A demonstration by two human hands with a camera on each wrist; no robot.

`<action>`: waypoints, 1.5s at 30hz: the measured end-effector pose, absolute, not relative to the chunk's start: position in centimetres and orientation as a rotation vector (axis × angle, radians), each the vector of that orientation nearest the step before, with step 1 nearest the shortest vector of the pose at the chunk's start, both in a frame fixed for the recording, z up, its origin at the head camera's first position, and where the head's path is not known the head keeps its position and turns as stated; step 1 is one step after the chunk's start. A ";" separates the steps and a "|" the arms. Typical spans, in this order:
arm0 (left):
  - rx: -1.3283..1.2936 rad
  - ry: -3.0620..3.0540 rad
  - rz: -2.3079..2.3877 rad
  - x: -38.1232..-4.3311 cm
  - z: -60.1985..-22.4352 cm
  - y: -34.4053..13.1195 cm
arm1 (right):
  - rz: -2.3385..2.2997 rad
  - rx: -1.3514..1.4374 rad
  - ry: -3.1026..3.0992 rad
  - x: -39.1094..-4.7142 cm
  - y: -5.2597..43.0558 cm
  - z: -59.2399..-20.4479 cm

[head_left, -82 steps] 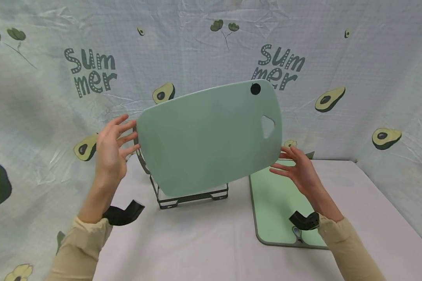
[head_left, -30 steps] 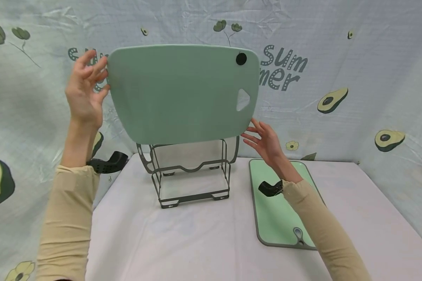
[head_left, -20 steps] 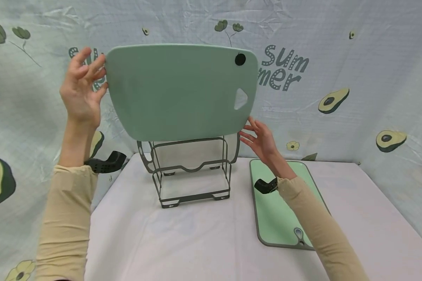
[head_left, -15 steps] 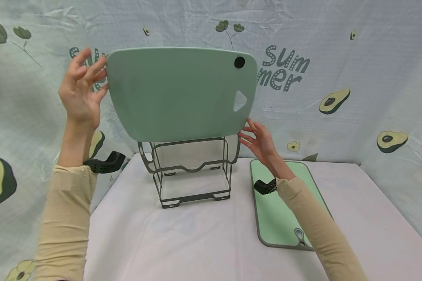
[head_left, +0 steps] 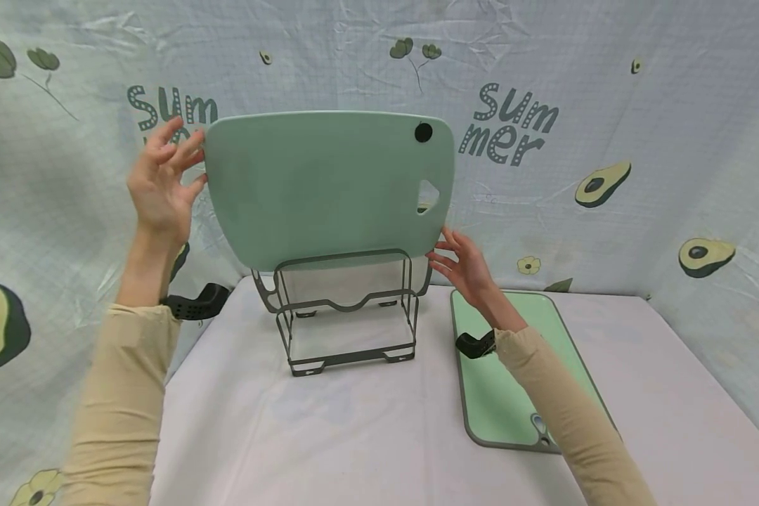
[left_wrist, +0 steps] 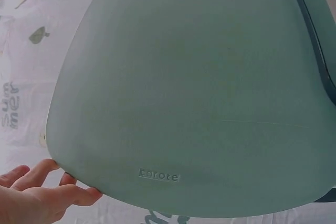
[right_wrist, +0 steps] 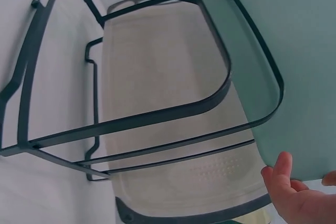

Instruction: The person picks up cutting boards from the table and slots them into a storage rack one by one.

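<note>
A green cutting board [head_left: 322,186] with a black dot and a cut-out handle is held upright in the head view. Its lower edge sits behind the top front loop of a black wire rack [head_left: 354,356]. My left hand [head_left: 164,190] pinches the board's left edge with its fingertips; in the left wrist view, "carote" is stamped near that edge. At the lower right corner my right hand [head_left: 471,270] grips the board between thumb and fingers. Inside the rack stands a pale beige board [right_wrist: 157,77], behind the green one. Whether the green board touches the rack, I cannot tell.
A second green board [head_left: 493,393] with a grey rim lies flat on the right of the white-covered table [head_left: 367,436], partly under my right forearm. A patterned cloth backdrop [head_left: 379,70] hangs close behind the rack.
Earlier the green board was tilted in front of the rack. Both hands raised it, levelled it and shifted it left; over the last half second it has come down behind the rack's front loop.
</note>
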State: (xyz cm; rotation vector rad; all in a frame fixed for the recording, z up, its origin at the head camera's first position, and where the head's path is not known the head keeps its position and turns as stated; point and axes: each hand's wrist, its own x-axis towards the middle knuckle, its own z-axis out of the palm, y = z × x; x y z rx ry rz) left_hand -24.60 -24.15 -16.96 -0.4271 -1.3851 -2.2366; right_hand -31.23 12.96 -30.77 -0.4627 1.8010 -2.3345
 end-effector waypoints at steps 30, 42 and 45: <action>-0.269 -1.591 -2.164 -26.3 -22.6 -24.1 | -2.339 -0.285 1.692 -31.2 12.1 -35.8; -0.241 -1.638 -2.144 -27.1 -24.3 -24.2 | -2.345 -0.226 1.674 -31.2 12.0 -37.3; -0.230 -1.664 -2.148 -27.3 -24.8 -24.3 | -2.355 -0.210 1.668 -31.2 12.1 -37.5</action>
